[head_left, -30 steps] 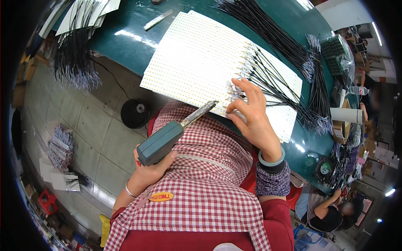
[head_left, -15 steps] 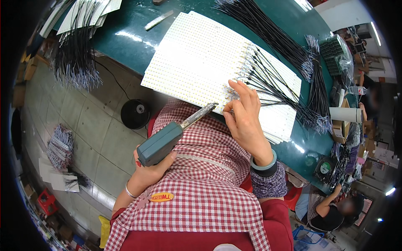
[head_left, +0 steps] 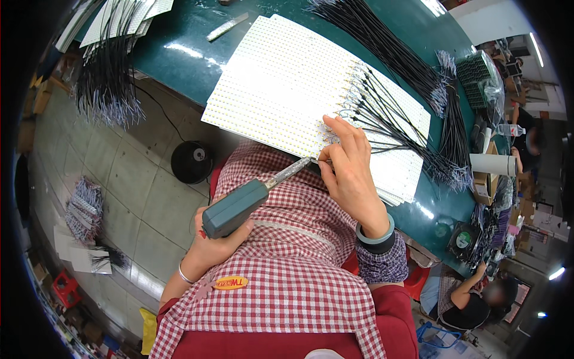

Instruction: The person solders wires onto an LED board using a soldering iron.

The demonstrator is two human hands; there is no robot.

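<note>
My left hand (head_left: 224, 242) is closed around the dark green body of a soldering gun (head_left: 236, 206). Its metal shaft points up and right, with the tip at the near edge of a white LED panel (head_left: 269, 78) dotted with small yellow squares. Right beside the tip, thumb and forefinger of my right hand (head_left: 353, 173) pinch a thin wire at the panel edge, mostly hidden by the fingers. The other fingers are raised above the panel. Black cables (head_left: 391, 116) with bare, light wire ends fan out over the panel's right half; some pass behind my right hand.
More black cable bundles (head_left: 382, 51) lie on the green table (head_left: 179, 72), and others hang off its left edge (head_left: 107, 84). A pale strip (head_left: 227, 27) lies behind the panel. A black bin (head_left: 191, 161) stands on the floor. Another person (head_left: 478, 299) sits at the right.
The soldering gun has moved slightly right, its tip closing in on my right fingertips at the panel edge. My right hand has barely moved, with its thumb and forefinger drawn closer together.
</note>
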